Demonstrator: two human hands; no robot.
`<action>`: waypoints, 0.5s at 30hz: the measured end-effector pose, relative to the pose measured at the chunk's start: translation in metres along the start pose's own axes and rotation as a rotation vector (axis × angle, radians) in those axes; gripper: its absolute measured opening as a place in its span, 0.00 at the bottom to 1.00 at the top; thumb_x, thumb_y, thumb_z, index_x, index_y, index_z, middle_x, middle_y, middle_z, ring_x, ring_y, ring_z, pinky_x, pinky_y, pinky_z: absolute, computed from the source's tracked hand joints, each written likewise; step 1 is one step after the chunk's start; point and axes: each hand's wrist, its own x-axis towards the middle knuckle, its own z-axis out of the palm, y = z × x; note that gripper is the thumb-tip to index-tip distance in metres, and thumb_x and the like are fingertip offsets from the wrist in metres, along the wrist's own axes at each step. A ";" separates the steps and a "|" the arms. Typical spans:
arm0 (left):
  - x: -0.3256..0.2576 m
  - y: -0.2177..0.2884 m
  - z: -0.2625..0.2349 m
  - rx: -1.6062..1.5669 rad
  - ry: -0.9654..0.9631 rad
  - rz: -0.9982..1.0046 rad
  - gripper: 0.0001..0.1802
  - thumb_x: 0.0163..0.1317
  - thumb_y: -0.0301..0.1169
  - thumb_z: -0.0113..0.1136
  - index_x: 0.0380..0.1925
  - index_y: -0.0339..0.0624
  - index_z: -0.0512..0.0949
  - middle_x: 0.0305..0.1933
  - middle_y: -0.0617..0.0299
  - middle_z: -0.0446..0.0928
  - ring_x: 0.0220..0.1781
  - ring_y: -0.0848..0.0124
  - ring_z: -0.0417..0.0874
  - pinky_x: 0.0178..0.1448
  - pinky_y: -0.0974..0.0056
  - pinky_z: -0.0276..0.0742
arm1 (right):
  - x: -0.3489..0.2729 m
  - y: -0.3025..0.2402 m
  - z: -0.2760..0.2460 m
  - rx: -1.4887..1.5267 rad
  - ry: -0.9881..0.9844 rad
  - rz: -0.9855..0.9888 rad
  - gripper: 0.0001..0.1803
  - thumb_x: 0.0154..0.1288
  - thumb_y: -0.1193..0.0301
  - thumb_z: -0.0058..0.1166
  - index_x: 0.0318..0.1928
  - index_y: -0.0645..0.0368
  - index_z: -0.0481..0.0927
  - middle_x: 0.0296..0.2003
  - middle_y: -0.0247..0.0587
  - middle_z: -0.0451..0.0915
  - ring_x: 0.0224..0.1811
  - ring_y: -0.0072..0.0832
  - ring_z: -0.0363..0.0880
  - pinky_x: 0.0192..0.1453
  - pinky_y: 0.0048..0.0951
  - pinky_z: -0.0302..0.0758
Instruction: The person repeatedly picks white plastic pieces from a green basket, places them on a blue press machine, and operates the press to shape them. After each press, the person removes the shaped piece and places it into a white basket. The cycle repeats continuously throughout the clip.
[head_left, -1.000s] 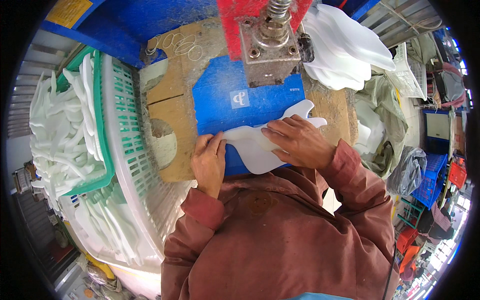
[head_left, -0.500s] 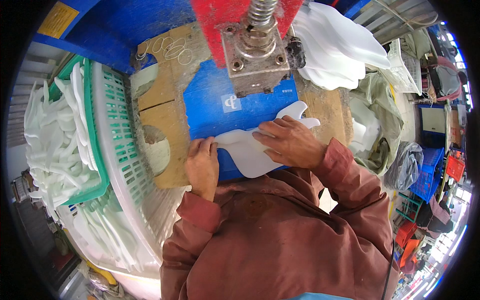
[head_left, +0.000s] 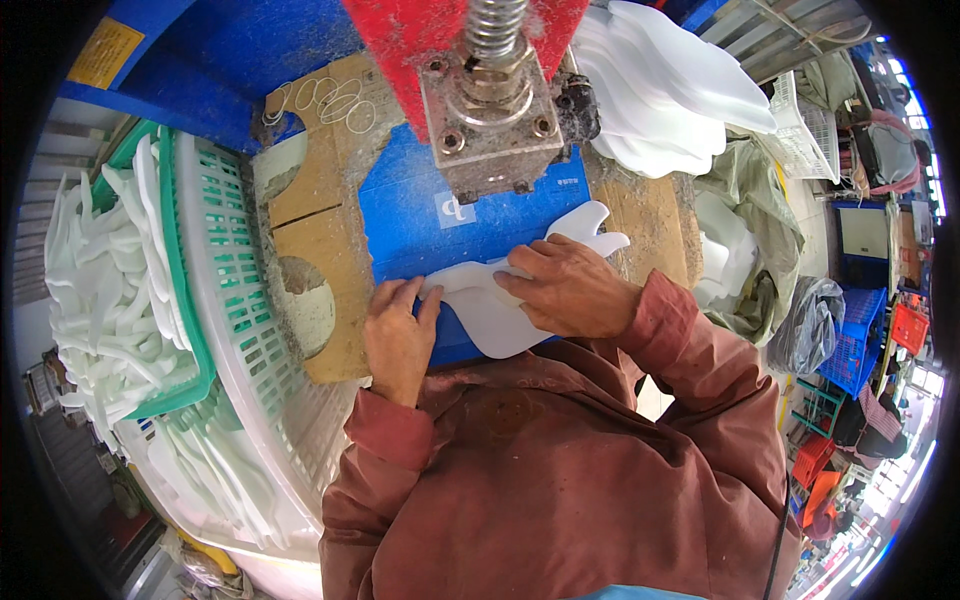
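Observation:
A flat, smooth white cut-out piece [head_left: 492,322], rounded at the near end and forked at the far right, lies over a blue cardboard sheet [head_left: 400,215]. My left hand [head_left: 400,335] pinches its narrow left tip between thumb and fingers. Across its middle, my right hand [head_left: 572,288] is closed on the upper edge with bent fingers. Just beyond the piece stands a metal press block [head_left: 490,140] with a spring above it, apart from both hands.
Stacked larger white sheets [head_left: 665,90] rise at the far right. To my left, a green basket [head_left: 180,270] is heaped with white pieces beside a white slatted crate [head_left: 225,250]. Rubber bands [head_left: 335,100] lie on the worn brown board [head_left: 325,180]. A grey-green sack [head_left: 765,220] sits at right.
The view has shifted slightly, so the press block appears farther left and lower. My left thumb has spread a little along the piece's tip; both hands stay on the piece.

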 end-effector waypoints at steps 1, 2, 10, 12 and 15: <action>0.002 -0.001 0.000 -0.021 -0.013 -0.026 0.08 0.66 0.28 0.71 0.42 0.36 0.89 0.43 0.48 0.87 0.43 0.48 0.89 0.49 0.52 0.84 | 0.001 0.000 0.000 -0.001 0.008 -0.006 0.21 0.58 0.68 0.62 0.53 0.59 0.85 0.44 0.42 0.76 0.44 0.38 0.81 0.51 0.40 0.78; 0.004 -0.002 0.001 -0.054 -0.015 -0.038 0.08 0.66 0.29 0.71 0.41 0.36 0.89 0.42 0.49 0.87 0.42 0.49 0.89 0.49 0.52 0.84 | 0.001 0.000 -0.001 -0.007 0.003 -0.002 0.21 0.58 0.68 0.62 0.52 0.59 0.86 0.43 0.42 0.76 0.43 0.38 0.82 0.51 0.40 0.78; 0.007 -0.006 0.004 -0.127 -0.056 -0.137 0.06 0.65 0.29 0.73 0.37 0.37 0.88 0.39 0.49 0.87 0.39 0.49 0.88 0.45 0.52 0.83 | 0.007 0.005 0.001 -0.047 -0.047 0.026 0.16 0.59 0.69 0.61 0.47 0.58 0.88 0.44 0.40 0.76 0.43 0.38 0.82 0.53 0.40 0.79; 0.007 -0.007 0.005 -0.125 -0.063 -0.141 0.06 0.65 0.29 0.73 0.37 0.38 0.88 0.40 0.49 0.86 0.39 0.49 0.88 0.44 0.52 0.83 | 0.008 0.006 0.003 -0.058 -0.029 0.009 0.16 0.59 0.69 0.61 0.47 0.57 0.88 0.44 0.40 0.77 0.44 0.38 0.82 0.53 0.40 0.79; 0.008 -0.008 0.007 -0.236 -0.092 -0.225 0.07 0.66 0.27 0.72 0.42 0.39 0.87 0.40 0.48 0.86 0.39 0.49 0.88 0.44 0.51 0.82 | 0.009 0.009 0.004 -0.062 -0.027 -0.008 0.14 0.59 0.69 0.61 0.46 0.57 0.88 0.44 0.40 0.77 0.46 0.38 0.82 0.54 0.41 0.79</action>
